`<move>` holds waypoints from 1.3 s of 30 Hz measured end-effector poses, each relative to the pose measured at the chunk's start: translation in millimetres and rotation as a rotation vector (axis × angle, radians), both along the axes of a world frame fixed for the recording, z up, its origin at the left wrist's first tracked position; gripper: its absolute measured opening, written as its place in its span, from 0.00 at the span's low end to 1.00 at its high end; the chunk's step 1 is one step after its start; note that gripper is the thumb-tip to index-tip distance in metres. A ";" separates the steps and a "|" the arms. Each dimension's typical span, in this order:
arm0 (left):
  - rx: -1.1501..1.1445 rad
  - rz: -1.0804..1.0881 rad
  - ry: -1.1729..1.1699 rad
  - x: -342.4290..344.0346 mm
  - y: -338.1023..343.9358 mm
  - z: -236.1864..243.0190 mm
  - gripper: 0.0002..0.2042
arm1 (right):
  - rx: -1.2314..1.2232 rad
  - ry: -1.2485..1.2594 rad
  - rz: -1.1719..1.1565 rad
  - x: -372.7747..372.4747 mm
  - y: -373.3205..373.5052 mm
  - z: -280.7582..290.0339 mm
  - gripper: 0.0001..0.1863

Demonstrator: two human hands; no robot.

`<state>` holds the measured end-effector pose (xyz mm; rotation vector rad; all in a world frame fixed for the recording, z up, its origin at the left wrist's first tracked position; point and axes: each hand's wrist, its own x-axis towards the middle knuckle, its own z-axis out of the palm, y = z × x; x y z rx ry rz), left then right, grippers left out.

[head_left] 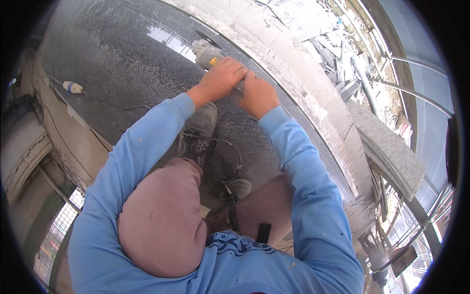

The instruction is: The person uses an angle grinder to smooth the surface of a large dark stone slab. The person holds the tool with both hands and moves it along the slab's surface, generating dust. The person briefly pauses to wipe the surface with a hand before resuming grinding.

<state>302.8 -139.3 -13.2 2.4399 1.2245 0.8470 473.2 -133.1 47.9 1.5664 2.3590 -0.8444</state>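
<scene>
Both my hands are closed around an angle grinder (206,53), held out ahead of me over a dark, dusty polished stone slab (122,63). My left hand (220,81) wraps the body just behind the grey head and yellow label. Close behind it, my right hand (259,93) grips the rear part, thumbs nearly touching. The thin dark disc (208,38) shows at the head's far side, near the slab's long right edge; whether it touches the stone I cannot tell. My palms hide most of the grinder's body.
A white and blue plug connector (73,87) with a cable lies on the slab's left. Dark cable (240,164) loops near my shoes (203,117). Beyond the right edge run pale stone ledges (313,105), a rough slab offcut (391,152) and heaped stone scraps (338,63).
</scene>
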 end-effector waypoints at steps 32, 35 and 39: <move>0.036 -0.010 0.024 8.2 -3.9 3.5 0.15 | -0.023 -0.024 -0.029 3.7 -5.6 10.9 0.18; 0.004 -0.022 0.016 14.4 -7.8 5.6 0.17 | -0.021 -0.054 -0.028 10.1 -9.7 18.2 0.17; 0.026 -0.022 0.033 17.4 -8.3 8.7 0.14 | -0.019 -0.034 -0.014 14.0 -10.7 17.0 0.21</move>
